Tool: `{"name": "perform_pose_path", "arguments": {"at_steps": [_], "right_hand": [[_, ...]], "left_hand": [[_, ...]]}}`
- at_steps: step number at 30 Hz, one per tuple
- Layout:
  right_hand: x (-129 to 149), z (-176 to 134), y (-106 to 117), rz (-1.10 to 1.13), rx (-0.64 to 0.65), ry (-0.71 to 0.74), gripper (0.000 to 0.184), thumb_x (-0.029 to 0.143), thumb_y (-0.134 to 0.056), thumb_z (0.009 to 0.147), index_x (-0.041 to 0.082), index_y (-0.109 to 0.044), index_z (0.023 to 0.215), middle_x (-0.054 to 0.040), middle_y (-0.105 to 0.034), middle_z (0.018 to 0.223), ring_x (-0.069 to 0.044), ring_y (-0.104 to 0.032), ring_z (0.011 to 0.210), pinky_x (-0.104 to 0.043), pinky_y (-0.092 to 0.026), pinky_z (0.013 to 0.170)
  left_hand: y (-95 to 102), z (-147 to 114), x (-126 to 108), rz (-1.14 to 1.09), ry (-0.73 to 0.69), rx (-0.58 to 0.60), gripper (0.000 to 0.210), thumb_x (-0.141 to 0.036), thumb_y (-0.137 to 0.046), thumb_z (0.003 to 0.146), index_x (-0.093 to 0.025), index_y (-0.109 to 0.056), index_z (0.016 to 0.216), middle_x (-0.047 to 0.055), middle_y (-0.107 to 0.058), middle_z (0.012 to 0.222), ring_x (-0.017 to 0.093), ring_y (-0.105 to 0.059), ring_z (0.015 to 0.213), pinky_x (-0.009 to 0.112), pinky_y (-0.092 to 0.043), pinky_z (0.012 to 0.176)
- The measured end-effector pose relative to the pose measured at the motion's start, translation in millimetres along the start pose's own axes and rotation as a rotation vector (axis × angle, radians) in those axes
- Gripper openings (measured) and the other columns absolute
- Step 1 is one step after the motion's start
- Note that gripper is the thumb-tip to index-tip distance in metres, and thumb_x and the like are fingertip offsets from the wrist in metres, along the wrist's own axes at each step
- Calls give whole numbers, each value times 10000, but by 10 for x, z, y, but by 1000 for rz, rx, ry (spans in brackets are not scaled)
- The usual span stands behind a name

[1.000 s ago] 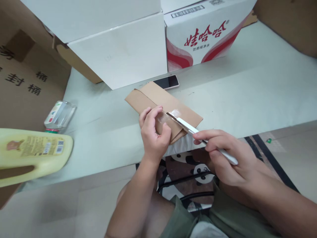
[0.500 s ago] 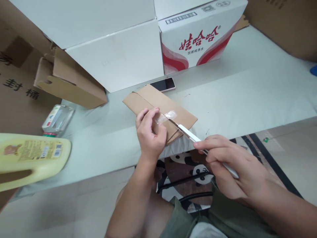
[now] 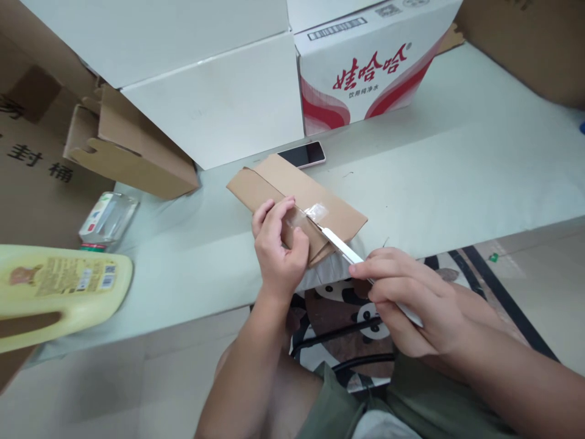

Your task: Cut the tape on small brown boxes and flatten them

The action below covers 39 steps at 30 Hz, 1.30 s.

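1. A folded brown cardboard packet (image 3: 315,189) is laid at an angle on the pale green covered table (image 3: 439,177), near its front edge.
2. The packet's near side is gripped by the left hand (image 3: 280,247), with fingers curled on top and thumb bent.
3. A white utility knife (image 3: 338,244) is held in the narrow grasp of the right hand (image 3: 411,299), its dark blade pointed at the clear tape (image 3: 317,211) along the flap edge; whether the tape is pierced cannot be told.
4. A smartphone (image 3: 311,153) is partly covered by the packet's far corner.
5. Behind it, a white carton (image 3: 219,110) is placed beside a red-and-white drinking water carton (image 3: 365,76).
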State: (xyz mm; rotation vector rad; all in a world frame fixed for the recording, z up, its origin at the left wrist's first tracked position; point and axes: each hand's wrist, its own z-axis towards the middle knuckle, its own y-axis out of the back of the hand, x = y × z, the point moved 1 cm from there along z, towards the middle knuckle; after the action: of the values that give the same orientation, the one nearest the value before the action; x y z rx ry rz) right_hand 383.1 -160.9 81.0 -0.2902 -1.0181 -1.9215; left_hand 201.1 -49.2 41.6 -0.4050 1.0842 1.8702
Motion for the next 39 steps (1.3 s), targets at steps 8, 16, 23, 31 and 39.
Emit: {"name": "perform_pose_path", "arguments": {"at_steps": [8,16,23,31,39], "right_hand": [[15,49,-56,-49,-50,84,225,25,-524,833,225,-543,934,-118,-771,1009,-188,-700,788,-372,-611,702],[73,120,-63,-67,-44,19,236,15,-544,842,233,-554,934,-115,-780,1003,-188,-722,805,-346,-620,698],[-80,125,-231,-29,-110,137,239,0,-524,830,206,-560,945,-136,-784,1001,-192,-753,848,-325,-633,716],[-181,127,-146,264,-31,30,201,35,-579,871,208,-600,970,-123,-784,1069,-161,-769,881,-257,-639,703],[-185,158,-204,183,-1,40,157,92,-595,883,189,-666,985,-157,-758,1157,-188,-764,1006,-282,-641,827]], "left_hand": [[-2,8,-14,17,7,5,394,-154,-512,838,-206,-649,1203,81,-728,1232,256,-538,1339,471,-438,1158],[17,-3,16,13,22,40,400,-178,-518,847,-207,-653,1222,92,-718,1259,273,-524,1348,502,-408,1181],[20,10,91,-16,1,38,383,-194,-518,891,-211,-633,1255,97,-698,1294,264,-486,1375,486,-396,1184],[31,17,100,-52,-25,32,356,-179,-526,896,-203,-621,1238,100,-697,1320,247,-482,1373,478,-385,1194],[42,22,134,-34,-36,60,348,-235,-515,918,-214,-613,1252,101,-686,1334,252,-471,1389,483,-390,1192]]}}
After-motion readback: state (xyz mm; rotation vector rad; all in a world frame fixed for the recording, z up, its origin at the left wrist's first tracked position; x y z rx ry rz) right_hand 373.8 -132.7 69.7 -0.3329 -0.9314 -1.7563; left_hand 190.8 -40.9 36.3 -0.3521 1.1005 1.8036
